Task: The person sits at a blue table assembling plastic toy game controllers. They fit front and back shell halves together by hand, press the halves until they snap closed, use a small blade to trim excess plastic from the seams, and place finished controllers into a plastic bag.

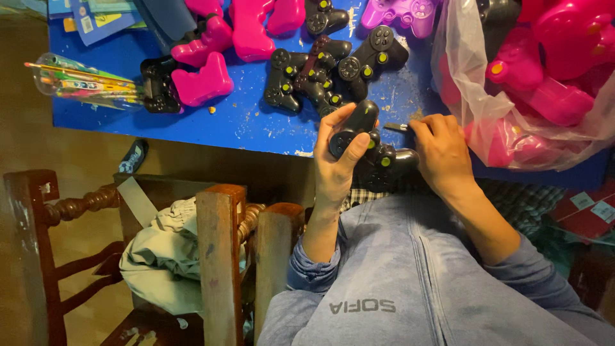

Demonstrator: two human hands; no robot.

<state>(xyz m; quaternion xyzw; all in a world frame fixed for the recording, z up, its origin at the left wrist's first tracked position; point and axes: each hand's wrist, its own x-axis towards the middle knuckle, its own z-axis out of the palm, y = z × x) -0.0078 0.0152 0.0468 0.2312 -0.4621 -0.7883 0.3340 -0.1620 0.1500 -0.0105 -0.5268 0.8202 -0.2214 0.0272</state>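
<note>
We see our left hand (338, 160) wrapped around a black toy game controller (368, 148), held just at the near edge of the blue worktop (250, 122). Our right hand (442, 150) pinches a small metal-tipped tool (398, 127) against it; the tool is mostly hidden by the fingers, so we cannot tell its kind. The controller's lower half is hard to make out against the dark gap below. At the right, a clear plastic bag (461, 83) holds pink controller shells, cut off by the frame. At the left, a clear tube (77, 82) holds coloured sticks. A pile of black controllers (320, 70) lies on the worktop.
</note>
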